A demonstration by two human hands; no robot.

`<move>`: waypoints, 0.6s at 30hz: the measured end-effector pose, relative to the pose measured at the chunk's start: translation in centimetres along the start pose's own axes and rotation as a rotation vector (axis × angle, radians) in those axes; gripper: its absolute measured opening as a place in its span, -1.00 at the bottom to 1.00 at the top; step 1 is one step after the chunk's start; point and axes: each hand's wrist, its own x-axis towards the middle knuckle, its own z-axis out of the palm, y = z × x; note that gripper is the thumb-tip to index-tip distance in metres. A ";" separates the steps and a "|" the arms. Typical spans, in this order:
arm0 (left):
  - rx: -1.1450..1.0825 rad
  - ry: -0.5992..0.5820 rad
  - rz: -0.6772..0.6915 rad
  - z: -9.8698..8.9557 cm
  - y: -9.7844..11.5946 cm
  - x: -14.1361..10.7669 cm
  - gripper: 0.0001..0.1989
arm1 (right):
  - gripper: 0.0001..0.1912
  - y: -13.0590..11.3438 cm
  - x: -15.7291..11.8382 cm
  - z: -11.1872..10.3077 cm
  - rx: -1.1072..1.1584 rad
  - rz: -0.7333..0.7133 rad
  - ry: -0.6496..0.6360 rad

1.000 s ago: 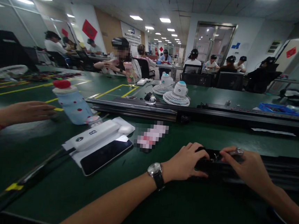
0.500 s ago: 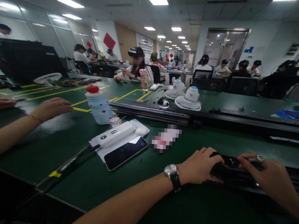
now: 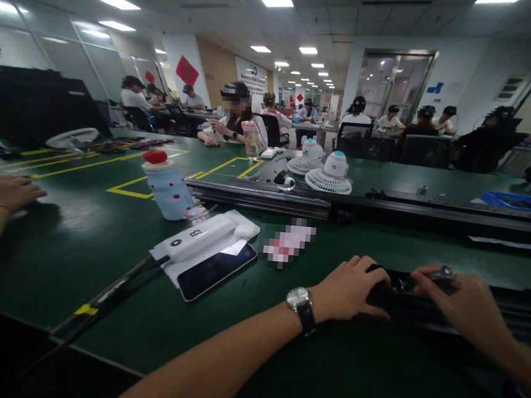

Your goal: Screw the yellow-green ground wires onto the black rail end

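Note:
My left hand (image 3: 355,287), with a watch at its wrist, grips the near end of a black rail (image 3: 511,313) between thumb and fingers. My right hand (image 3: 470,303) is closed over the same rail, its fingertips pinched close to the rail's top. From that hand sticks out a small silver cylindrical piece (image 3: 445,273); its lower part is hidden by the fingers. The rail is dark, and its details are hard to make out.
Left of my arm lie a phone (image 3: 217,272), a white device (image 3: 201,237) with a cable and a blue bottle (image 3: 168,187). Beyond are long black rails (image 3: 260,198), two white fans (image 3: 330,175) and a blue tray (image 3: 520,203). A co-worker's hand (image 3: 3,191) rests at far left.
The view has shifted slightly, moving most things a little left. The co-worker's hand at left has drawn back leftward. Both my hands stay at the black rail.

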 end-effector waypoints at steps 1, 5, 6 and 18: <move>0.000 0.007 0.002 0.0 0.0 0.1 -0.43 | -0.62 -0.2 0.1 -0.1 0.000 0.002 0.008; -0.037 0.042 -0.002 -0.2 -0.2 0.4 -0.43 | -0.68 -1.2 1.1 -0.7 0.056 0.017 0.006; -0.055 0.048 -0.007 -0.3 -0.3 0.5 -0.42 | -0.70 -1.4 1.3 -0.8 0.080 0.023 0.005; -0.096 0.010 -0.009 -1.2 -0.4 0.6 -0.40 | -0.74 -1.8 1.7 -1.0 0.141 0.037 -0.055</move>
